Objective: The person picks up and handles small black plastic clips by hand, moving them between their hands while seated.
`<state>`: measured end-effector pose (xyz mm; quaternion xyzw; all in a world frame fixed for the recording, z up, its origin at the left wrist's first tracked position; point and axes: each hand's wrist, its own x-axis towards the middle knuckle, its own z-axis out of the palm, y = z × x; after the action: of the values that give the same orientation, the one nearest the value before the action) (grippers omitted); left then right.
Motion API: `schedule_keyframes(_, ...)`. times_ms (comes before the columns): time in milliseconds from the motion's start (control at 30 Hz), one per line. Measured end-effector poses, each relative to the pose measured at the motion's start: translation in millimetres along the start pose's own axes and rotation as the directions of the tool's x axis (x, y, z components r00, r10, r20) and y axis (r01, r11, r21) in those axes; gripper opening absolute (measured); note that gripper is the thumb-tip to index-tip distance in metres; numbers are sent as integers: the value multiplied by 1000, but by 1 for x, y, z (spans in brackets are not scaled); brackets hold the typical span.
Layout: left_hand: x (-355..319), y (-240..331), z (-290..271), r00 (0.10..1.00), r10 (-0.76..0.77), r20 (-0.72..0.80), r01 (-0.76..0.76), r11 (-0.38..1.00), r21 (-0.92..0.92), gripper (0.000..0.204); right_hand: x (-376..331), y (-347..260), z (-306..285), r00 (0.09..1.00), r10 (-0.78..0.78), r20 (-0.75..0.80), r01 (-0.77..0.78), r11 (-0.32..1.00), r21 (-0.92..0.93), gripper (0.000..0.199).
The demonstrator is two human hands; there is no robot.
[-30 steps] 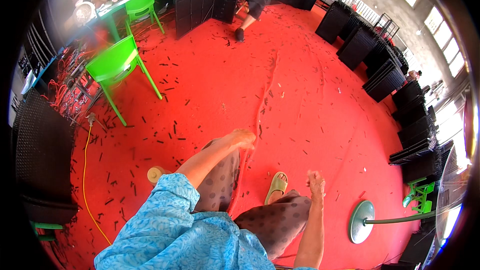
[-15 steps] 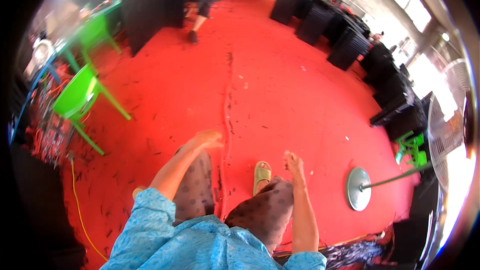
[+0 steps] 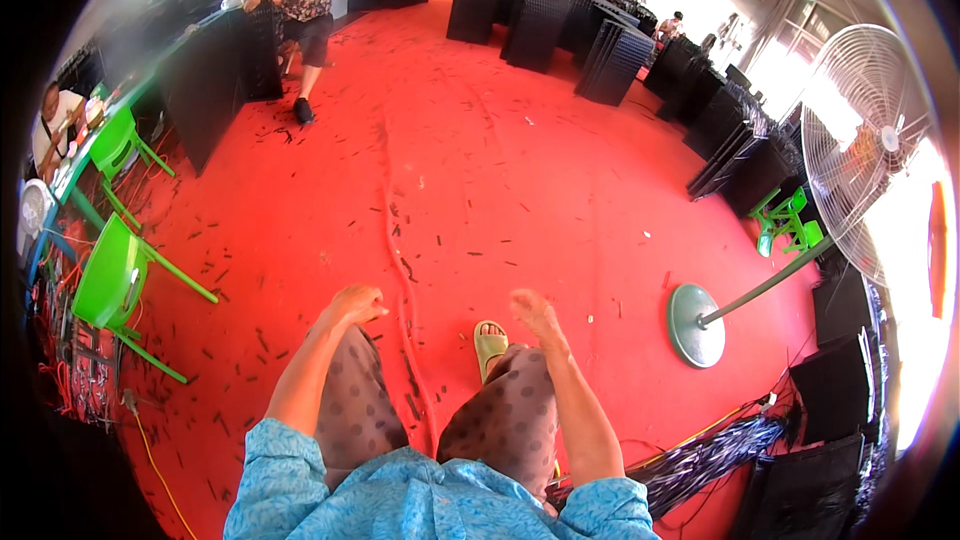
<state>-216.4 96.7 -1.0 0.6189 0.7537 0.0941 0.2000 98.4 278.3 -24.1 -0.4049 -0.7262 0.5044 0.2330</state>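
Note:
My left hand (image 3: 357, 306) hangs just beyond my left knee, its fingers loosely curled and nothing visible in them. My right hand (image 3: 535, 313) is held above my right knee, fingers also curled in, slightly smeared, with nothing seen in it. Both hands are apart from each other and touch no object. Between them lies the red floor covering (image 3: 560, 200) with a raised wrinkle (image 3: 405, 310) running away from me. A green slipper (image 3: 490, 344) on my foot shows to the left of my right knee.
Green chairs (image 3: 108, 275) stand at left by a bench where a person (image 3: 55, 130) sits. Another person (image 3: 303, 15) stands farther off. A large fan (image 3: 697, 325) is at right. Black panel stacks (image 3: 615, 62) line the far right; a cable bundle (image 3: 710, 460) lies near right. Dark scraps litter the floor.
My view has turned toward the left, bringing the seated person into clearer view. My left hand has curled in more and my right hand has moved slightly nearer to it.

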Motion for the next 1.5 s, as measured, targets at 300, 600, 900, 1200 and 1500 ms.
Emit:
schedule_keyframes(300, 0, -9, 4, 1000, -24, 19, 24, 999, -30, 33, 2, -3, 3, 994, -111, 8, 111, 994, -22, 30)
schedule_keyframes(600, 0, -11, 4, 999, -36, 24, 37, 998, -41, 35, -3, -15, 3, 997, 39, 73, -49, 989, 141, 25)
schedule_keyframes(900, -2, -10, 5, 1000, -31, -2, 31, 998, -58, 33, 2, -1, 5, 997, 36, 74, -46, 989, 140, 25)
schedule_keyframes(1200, -5, -4, -1, 996, -92, 22, 93, 994, -53, 33, 2, -1, 6, 999, 25, 40, -30, 991, 133, 29)
schedule_keyframes(1500, -1, -3, 2, 998, -68, 14, 69, 996, -62, 32, -1, -7, 1, 991, 123, 59, -130, 982, 136, 27)
